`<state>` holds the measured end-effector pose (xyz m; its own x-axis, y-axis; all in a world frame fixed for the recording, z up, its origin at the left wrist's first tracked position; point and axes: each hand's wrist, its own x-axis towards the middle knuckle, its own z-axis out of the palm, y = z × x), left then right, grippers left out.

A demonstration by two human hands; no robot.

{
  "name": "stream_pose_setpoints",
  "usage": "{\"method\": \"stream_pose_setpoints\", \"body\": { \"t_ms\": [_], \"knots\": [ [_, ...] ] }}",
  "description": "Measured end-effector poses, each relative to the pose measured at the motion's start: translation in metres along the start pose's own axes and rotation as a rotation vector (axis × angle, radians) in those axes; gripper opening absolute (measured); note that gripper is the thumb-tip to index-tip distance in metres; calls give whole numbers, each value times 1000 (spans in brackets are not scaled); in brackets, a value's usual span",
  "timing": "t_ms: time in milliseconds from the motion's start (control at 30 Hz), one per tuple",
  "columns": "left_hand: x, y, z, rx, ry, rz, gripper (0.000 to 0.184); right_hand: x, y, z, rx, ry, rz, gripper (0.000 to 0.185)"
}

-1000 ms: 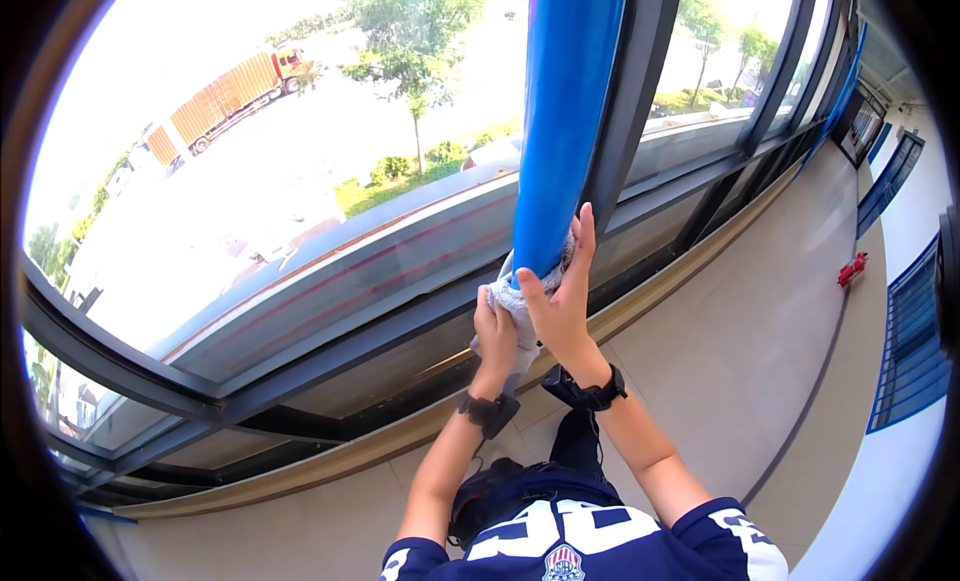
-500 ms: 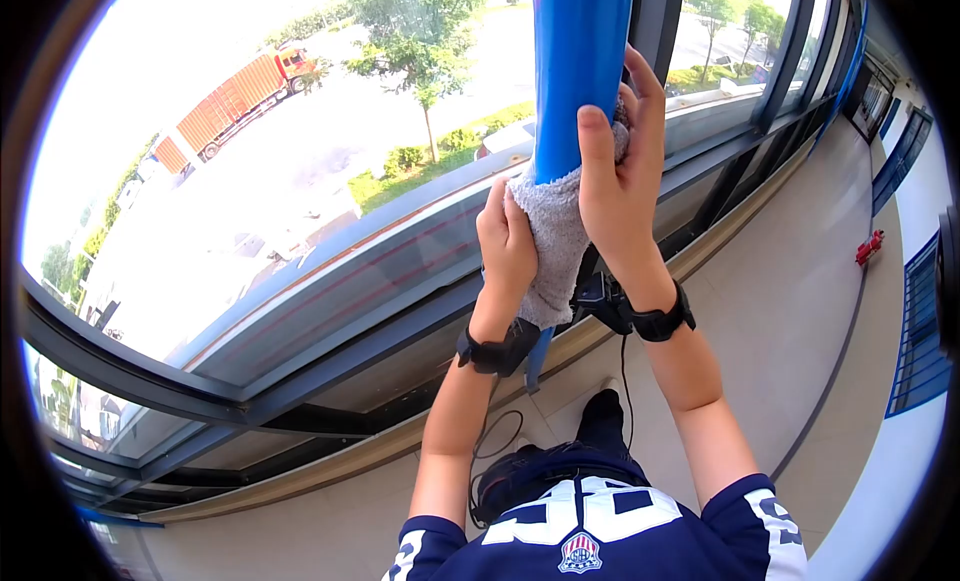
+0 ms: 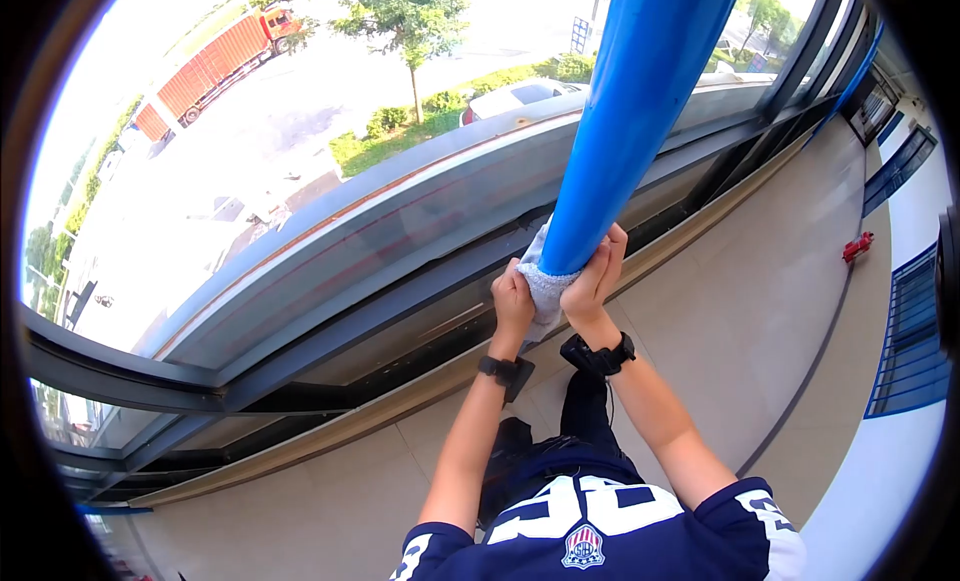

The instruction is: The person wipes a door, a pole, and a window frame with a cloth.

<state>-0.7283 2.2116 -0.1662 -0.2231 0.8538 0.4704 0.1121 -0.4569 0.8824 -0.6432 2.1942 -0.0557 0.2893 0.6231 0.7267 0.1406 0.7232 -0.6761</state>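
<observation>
A thick blue pole (image 3: pixel 640 111) rises in front of me, close to the window. Wrapped round its near side is a grey cloth (image 3: pixel 546 289), partly covered by my fingers. My left hand (image 3: pixel 513 296) is closed on the cloth's left edge, beside the pole. On the other side, my right hand (image 3: pixel 595 281) grips the cloth with its fingers curled round the pole's right side. Both wrists wear black bands. The far side of the cloth is hidden behind the pole.
Left of the pole run the dark window frame (image 3: pixel 330 356) and its glass. A tiled corridor floor (image 3: pixel 700 361) stretches off to the right, with a small red object (image 3: pixel 857 247) by the wall. Outside are a red truck (image 3: pixel 225 69) and a white car (image 3: pixel 520 99).
Both hands have moved down the pole together with the cloth, closer to my body. My right hand's fingers, earlier stretched up along the pole, are now curled lower. My view has shifted somewhat.
</observation>
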Motion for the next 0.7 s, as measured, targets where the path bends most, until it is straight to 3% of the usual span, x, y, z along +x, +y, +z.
{"method": "stream_pose_setpoints", "body": {
  "t_ms": [167, 400, 433, 533, 700],
  "knots": [
    [-8, -5, -5, 39, -68, -99, 38, -17, 14, -5, 25, -21, 78, 35],
    [4, 18, -17, 250, -106, 33, 24, -2, -12, -6, 33, -45, 124, 34],
    [8, 29, -18, 256, -106, 110, 20, 11, -16, -1, -22, 5, 5, 31],
    [16, 39, -20, 191, -158, 123, 20, 49, -41, 2, -10, -23, 82, 28],
    [20, 46, -17, 153, -152, 115, 27, 83, -59, 3, -9, -60, -26, 25]
  ]
}}
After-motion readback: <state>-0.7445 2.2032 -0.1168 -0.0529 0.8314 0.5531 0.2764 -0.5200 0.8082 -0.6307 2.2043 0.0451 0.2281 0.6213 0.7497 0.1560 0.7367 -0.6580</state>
